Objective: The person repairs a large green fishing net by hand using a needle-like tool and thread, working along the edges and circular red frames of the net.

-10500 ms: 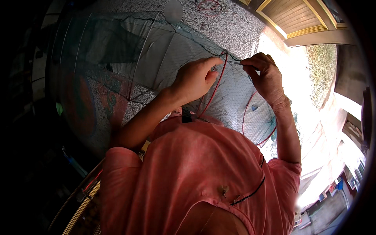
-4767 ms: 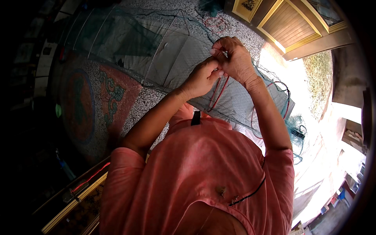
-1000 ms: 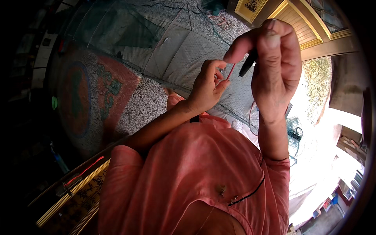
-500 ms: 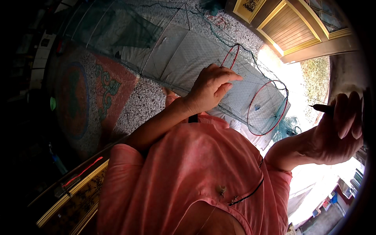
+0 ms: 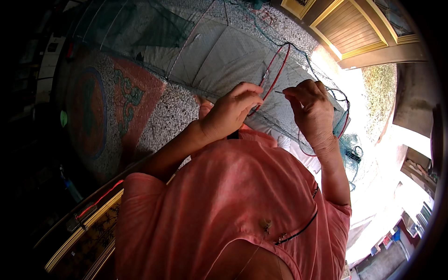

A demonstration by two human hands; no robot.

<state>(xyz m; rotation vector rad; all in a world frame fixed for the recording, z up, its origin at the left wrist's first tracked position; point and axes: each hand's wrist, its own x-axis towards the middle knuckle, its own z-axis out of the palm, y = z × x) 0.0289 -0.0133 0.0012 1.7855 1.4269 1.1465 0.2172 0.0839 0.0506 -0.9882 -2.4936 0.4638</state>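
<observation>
A long fishing net (image 5: 233,58) with fine mesh and red hoops stretches across in front of me over a grey cloth. My left hand (image 5: 229,111) is beside the nearer red hoop (image 5: 276,77), its fingers bent together on the netting; the mesh between them is too fine to make out fully. My right hand (image 5: 311,112) is just right of that hoop, pinching a thin pointed tool (image 5: 279,92). Only the tool's tip shows, aimed at my left fingers; its handle is hidden in my hand. A second red hoop (image 5: 346,122) is partly behind my right wrist.
Darker green netting (image 5: 154,28) lies at the far left. Speckled floor (image 5: 169,122) with a red patterned panel (image 5: 140,88) is at left. A yellow-framed wooden door (image 5: 350,32) stands at the far right, with bright light beyond. Bunched teal netting (image 5: 351,148) lies at right.
My right hand has come in from the far right with the pointed tool to the hoop. My left hand has shifted left and slightly down. The nearer hoop shows more of its length.
</observation>
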